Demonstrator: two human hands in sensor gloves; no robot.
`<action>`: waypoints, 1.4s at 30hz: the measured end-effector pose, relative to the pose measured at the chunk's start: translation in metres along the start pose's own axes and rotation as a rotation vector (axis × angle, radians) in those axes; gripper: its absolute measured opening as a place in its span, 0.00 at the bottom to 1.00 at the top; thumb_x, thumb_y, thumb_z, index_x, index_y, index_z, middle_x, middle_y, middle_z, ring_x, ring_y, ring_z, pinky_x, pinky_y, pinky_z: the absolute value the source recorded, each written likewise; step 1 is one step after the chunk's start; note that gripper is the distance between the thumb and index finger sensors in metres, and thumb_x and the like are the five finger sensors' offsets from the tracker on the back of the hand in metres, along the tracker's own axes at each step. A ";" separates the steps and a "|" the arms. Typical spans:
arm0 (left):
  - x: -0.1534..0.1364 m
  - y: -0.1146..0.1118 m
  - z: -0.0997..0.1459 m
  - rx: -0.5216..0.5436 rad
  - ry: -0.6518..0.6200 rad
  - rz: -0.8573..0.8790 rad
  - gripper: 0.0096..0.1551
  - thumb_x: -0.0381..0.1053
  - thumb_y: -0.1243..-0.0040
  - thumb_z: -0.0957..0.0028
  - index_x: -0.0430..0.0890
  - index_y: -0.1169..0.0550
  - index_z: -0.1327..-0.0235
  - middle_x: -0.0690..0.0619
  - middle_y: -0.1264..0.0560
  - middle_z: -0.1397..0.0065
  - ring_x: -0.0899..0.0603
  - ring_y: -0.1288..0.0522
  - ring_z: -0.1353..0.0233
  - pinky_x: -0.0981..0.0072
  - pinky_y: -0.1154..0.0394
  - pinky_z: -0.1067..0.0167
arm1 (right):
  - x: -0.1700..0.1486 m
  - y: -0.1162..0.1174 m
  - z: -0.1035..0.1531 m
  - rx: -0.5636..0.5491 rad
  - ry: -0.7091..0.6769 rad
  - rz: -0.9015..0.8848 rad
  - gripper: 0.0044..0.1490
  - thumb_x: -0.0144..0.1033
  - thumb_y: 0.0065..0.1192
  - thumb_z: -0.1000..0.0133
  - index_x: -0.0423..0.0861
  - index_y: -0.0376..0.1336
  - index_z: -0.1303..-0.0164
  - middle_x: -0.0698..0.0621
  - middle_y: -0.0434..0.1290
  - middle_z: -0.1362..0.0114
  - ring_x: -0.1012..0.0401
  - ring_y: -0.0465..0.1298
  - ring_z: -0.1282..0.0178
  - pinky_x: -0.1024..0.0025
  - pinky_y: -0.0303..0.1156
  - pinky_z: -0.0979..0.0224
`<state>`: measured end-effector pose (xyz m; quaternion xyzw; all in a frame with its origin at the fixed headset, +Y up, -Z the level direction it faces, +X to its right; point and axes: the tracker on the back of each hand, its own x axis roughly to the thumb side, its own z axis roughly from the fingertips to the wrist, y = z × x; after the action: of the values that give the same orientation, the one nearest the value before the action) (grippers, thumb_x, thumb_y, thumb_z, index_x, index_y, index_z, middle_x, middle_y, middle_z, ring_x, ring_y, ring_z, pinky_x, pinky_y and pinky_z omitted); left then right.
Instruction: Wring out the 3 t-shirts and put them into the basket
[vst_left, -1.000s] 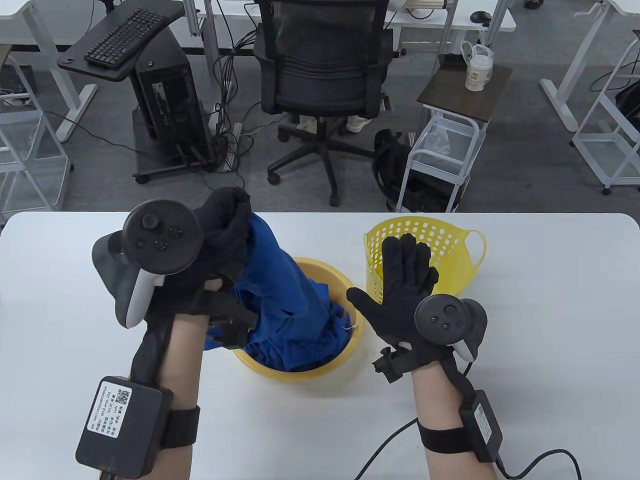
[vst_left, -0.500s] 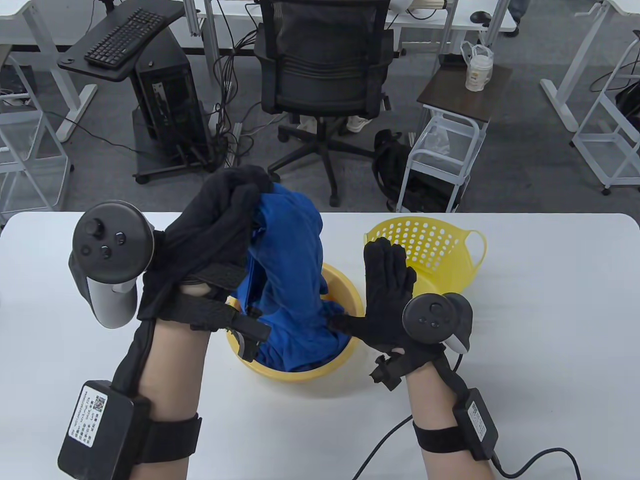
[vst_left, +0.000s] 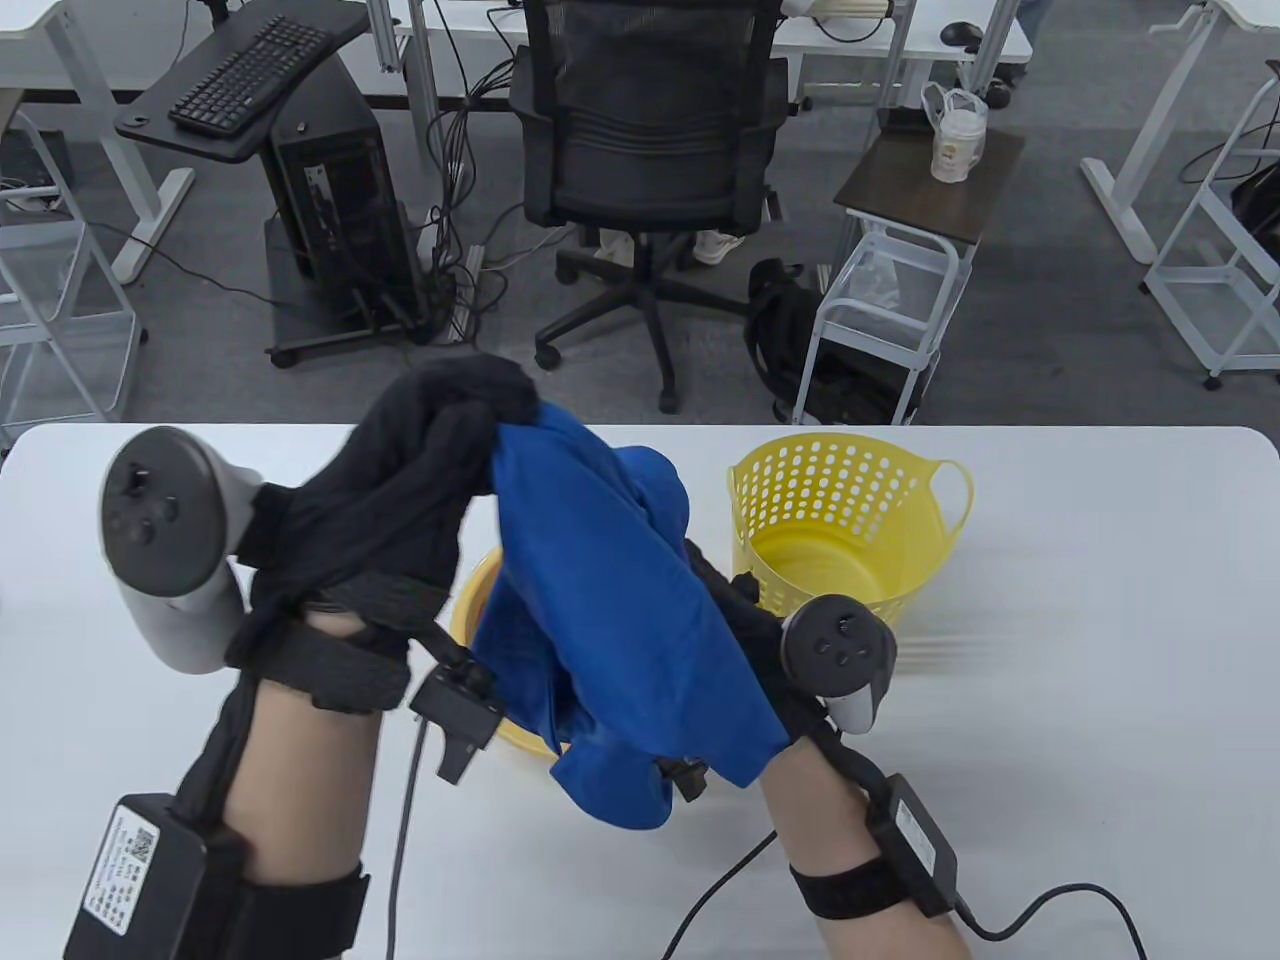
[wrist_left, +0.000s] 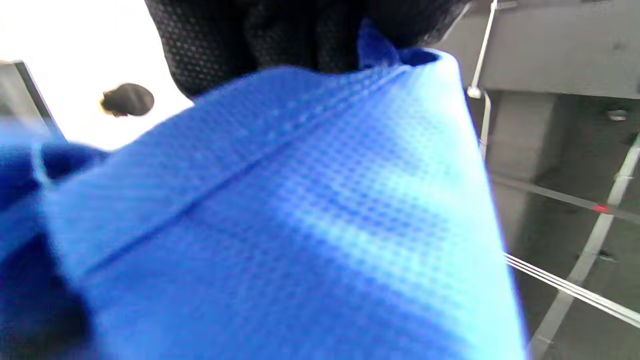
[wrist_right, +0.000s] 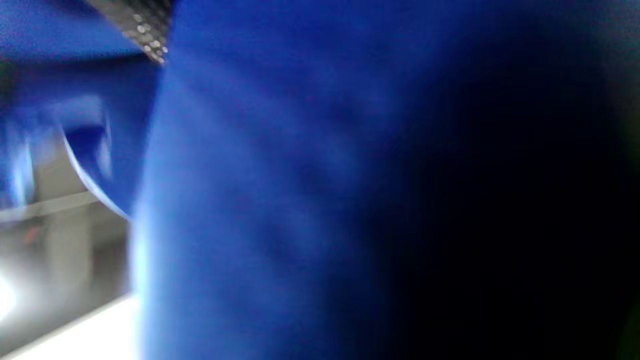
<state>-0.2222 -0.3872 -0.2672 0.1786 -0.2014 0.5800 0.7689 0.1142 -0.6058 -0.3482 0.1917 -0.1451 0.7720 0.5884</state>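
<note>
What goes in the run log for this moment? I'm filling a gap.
left hand: grips shirt top | right hand: under shirt, grip hidden | shirt above bowl | basket: no shirts seen

The table view is bright and evenly lit, sharp except for faint streaking on the table right of the basket. The left wrist view is soft, its upper left blown out white. The right wrist view is heavily blurred, its right half nearly black.

Blue waffle-knit cloth t-shirt, perforated plastic basket
</note>
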 end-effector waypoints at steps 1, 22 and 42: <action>-0.009 0.015 0.004 0.041 0.028 -0.119 0.23 0.56 0.47 0.36 0.57 0.24 0.28 0.59 0.12 0.43 0.50 0.14 0.40 0.50 0.21 0.34 | -0.005 -0.018 -0.001 -0.073 0.052 -0.095 0.20 0.38 0.68 0.37 0.40 0.73 0.40 0.28 0.69 0.23 0.18 0.60 0.28 0.10 0.39 0.47; -0.169 -0.206 0.070 -0.543 0.158 -0.662 0.87 0.80 0.31 0.58 0.39 0.73 0.22 0.24 0.64 0.13 0.13 0.56 0.20 0.20 0.45 0.28 | 0.054 -0.027 0.025 -0.013 0.040 -0.774 0.25 0.40 0.59 0.33 0.41 0.65 0.30 0.25 0.65 0.22 0.19 0.66 0.32 0.14 0.60 0.44; -0.225 -0.135 0.053 -0.208 0.082 0.762 0.31 0.62 0.40 0.30 0.61 0.41 0.21 0.46 0.44 0.09 0.34 0.30 0.20 0.49 0.21 0.28 | 0.009 0.004 0.016 0.114 0.309 -0.507 0.65 0.59 0.57 0.34 0.24 0.31 0.18 0.12 0.31 0.23 0.10 0.38 0.35 0.07 0.44 0.52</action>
<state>-0.1531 -0.6346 -0.3437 -0.0111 -0.2799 0.8071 0.5198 0.1102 -0.6067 -0.3300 0.1348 0.0423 0.6273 0.7659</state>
